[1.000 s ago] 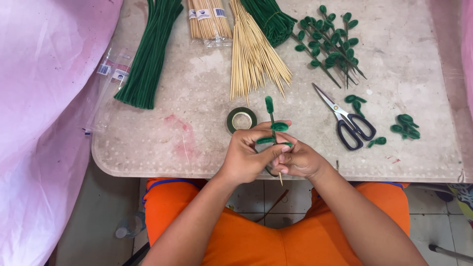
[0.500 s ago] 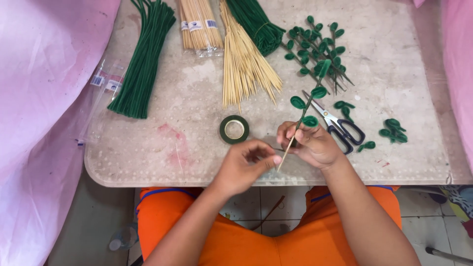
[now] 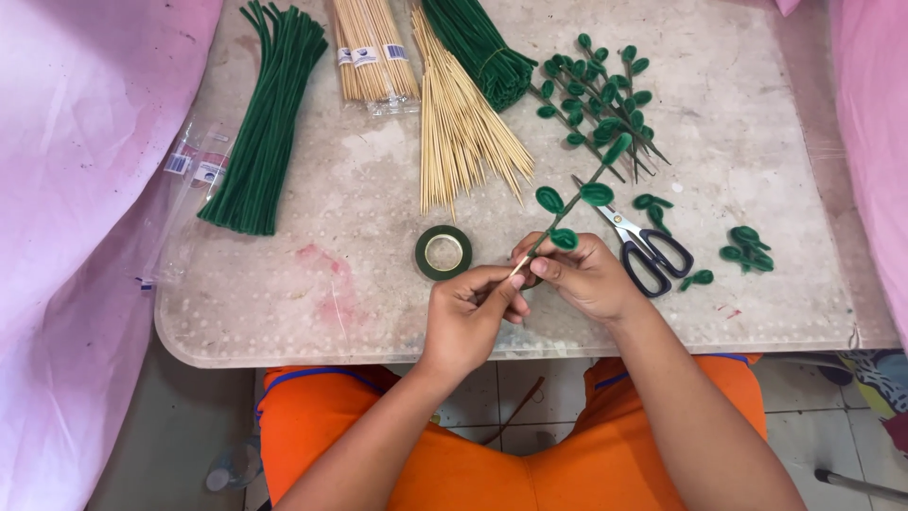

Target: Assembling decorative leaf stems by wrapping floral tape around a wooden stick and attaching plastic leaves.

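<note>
Both hands meet at the near edge of the bench. Left hand has its grip closed, pinching the bare lower end of the leafy stem, thumb and fingers right on the wood. Right hand is also closed on the same stem, a bit higher, just under the lowest green leaf. The stem tilts up and to the right, away from the body, with four fuzzy green leaf loops along it; its tip sits near the pile of finished leafy stems.

Green tape roll lies flat just left of the hands, apart from them. Scissors lie just right of the right hand, blades pointing toward the stem. Loose leaf loops sit further right. Loose bamboo skewers fan out beyond the tape roll, a wrapped skewer pack is beside them, and a green pipe cleaner bundle lies far left. Pink fabric drapes both sides.

Judgement: this looks like wrapping or twisting at the stem's base. To do it well, keep the right pinch firm below the last leaf so the loops don't slip, roll the stick with the left fingertips, keep the wrap tight and overlapping, and keep the stem clear of the scissors.
</note>
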